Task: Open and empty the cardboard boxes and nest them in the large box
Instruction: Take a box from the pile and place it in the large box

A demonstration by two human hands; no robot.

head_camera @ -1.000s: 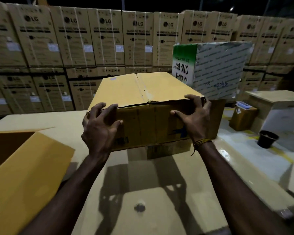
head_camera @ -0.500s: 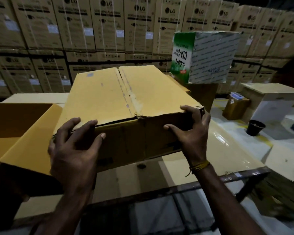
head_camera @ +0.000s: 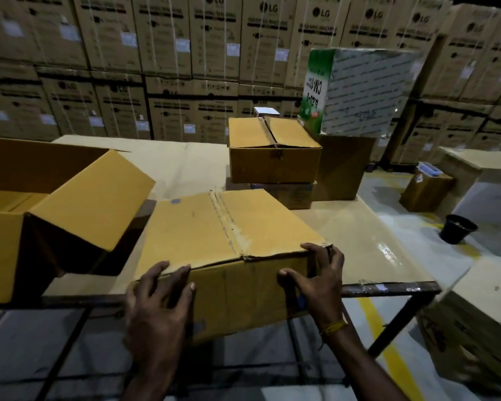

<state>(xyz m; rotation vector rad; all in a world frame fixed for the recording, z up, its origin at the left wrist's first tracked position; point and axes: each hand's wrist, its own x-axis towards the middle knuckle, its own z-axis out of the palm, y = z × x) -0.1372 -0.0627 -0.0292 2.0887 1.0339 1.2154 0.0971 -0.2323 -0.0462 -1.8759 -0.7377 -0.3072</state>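
Closed cardboard box [head_camera: 229, 241] at the counter [head_camera: 373, 256] near edge, overhanging it, held at both near corners: left grip [head_camera: 159, 302] and right grip [head_camera: 315, 282] curled around it. Beyond the left grip, open large box [head_camera: 70, 209]; beyond the right, 1 closed box [head_camera: 274, 157].

Both my forearms reach forward from the bottom of the view, roughly parallel. My left hand [head_camera: 159, 296] lies with its palm against the near left corner of the closed box [head_camera: 223, 256], fingers [head_camera: 172, 277] spread and bent over its upper edge. My right hand [head_camera: 315, 279] clasps the near right corner, thumb [head_camera: 288, 277] on the front face and fingers hooked over the top and side. A yellow thread band [head_camera: 333, 328] circles my right wrist.
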